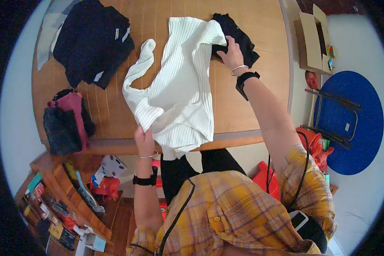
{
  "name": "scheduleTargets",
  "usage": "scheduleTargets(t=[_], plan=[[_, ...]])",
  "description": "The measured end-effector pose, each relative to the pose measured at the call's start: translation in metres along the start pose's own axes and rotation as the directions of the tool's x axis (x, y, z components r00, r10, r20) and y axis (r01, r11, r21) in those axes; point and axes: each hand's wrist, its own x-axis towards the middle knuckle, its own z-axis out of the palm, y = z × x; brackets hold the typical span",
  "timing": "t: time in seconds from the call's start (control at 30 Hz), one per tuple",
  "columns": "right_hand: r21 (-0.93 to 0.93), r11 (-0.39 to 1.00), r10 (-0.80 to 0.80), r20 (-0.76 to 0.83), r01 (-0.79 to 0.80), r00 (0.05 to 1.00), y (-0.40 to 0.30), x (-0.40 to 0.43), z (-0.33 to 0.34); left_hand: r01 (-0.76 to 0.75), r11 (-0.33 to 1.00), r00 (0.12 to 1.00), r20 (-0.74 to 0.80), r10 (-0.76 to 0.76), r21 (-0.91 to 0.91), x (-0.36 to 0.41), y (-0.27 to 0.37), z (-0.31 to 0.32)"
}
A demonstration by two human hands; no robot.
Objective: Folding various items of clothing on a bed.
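A white ribbed knit sweater (185, 73) lies partly rumpled before me, its near end hanging over the table edge. My left hand (144, 140) pinches a fold of it at the near left. One sleeve (140, 65) curls out to the left; the other is folded along the right side. My right hand (232, 54) is at the far right of the sweater, thumb and fingers apart, above a black garment (235, 32). Its fingertips are close to the white knit; whether they touch it is unclear.
Dark clothing (92, 41) is heaped at the far left of the wooden table (256, 105). A pink and dark garment (65, 121) lies at the near left corner. An opened cardboard box (310, 44) and a blue folding table (368, 124) are to the right; shelves (70, 192) stand lower left.
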Motion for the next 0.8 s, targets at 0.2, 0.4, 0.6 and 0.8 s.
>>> scheduleTargets(t=[0.2, 0.4, 0.6, 0.8], plan=[[-0.200, 0.980, 0.017, 0.028, -0.011, 0.999, -0.005, 0.003, 0.003, -0.035, 0.996, 0.998, -0.050, 0.030, -0.084, 0.001, 0.001, 0.003], [-0.601, 0.797, 0.010, 0.120, 0.065, 0.993, 0.024, 0.007, 0.000, -0.012, 0.995, 0.997, -0.079, 0.004, -0.097, 0.005, -0.007, 0.002], [-0.679, 0.734, 0.099, 0.079, -0.019, 0.992, 0.061, 0.049, -0.013, 0.051, 0.998, 0.991, -0.121, -0.054, -0.030, 0.004, -0.009, -0.001], [-0.524, 0.851, -0.029, 0.038, 0.045, 0.999, 0.054, 0.048, -0.023, 0.045, 0.999, 0.991, -0.126, -0.048, -0.031, 0.006, -0.006, 0.000]])
